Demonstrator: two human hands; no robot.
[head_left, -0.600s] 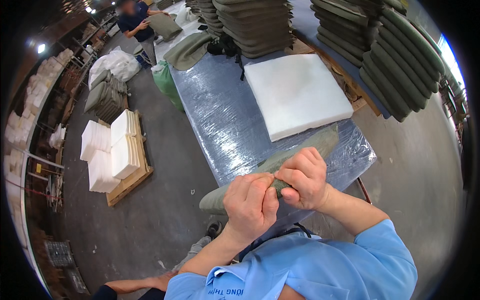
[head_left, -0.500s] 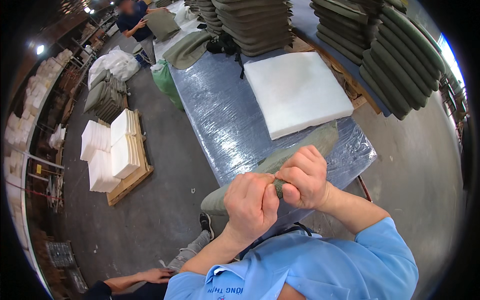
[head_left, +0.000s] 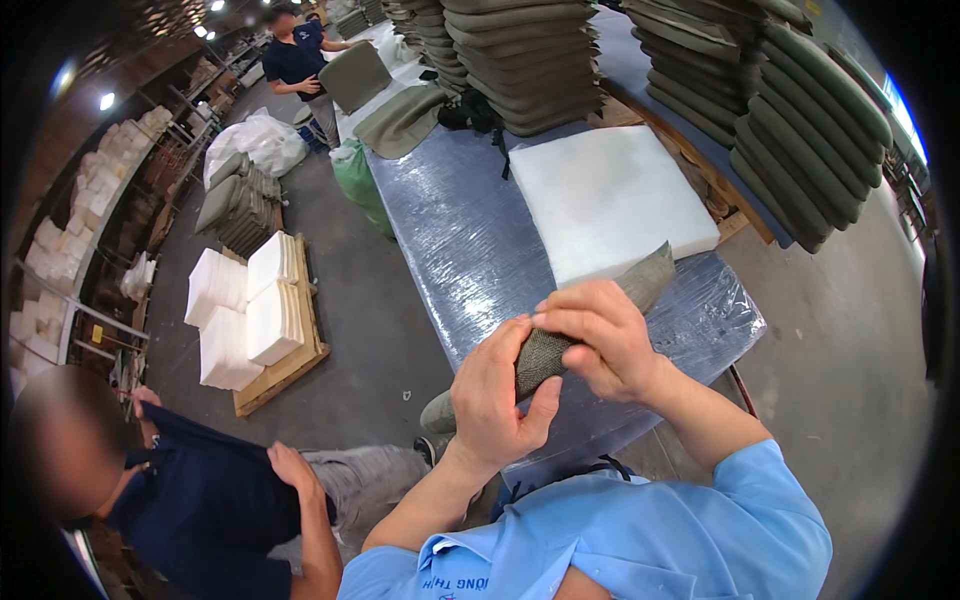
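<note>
Both my hands are wrapped round the near edge of a grey-green fabric cushion, seen almost edge-on above the table's near end. My left hand curls over it with the thumb on the near side. Close beside it, my right hand holds the same edge, fingers on top and thumb below. One corner of the cushion sticks out past my right hand, and the other end shows left of my left hand. Its far face is hidden. A thick white foam pad lies flat on the table just beyond.
The table is covered in shiny plastic film. Tall stacks of grey-green cushions stand at the back and right. A pallet with white pads is on the floor at left. One person stands close at lower left, another farther off.
My fingers have gone from a tight pinch on the cushion's edge to a looser, wider wrap. At lower left, the person in navy has come farther into view. The whole view has shifted slightly.
</note>
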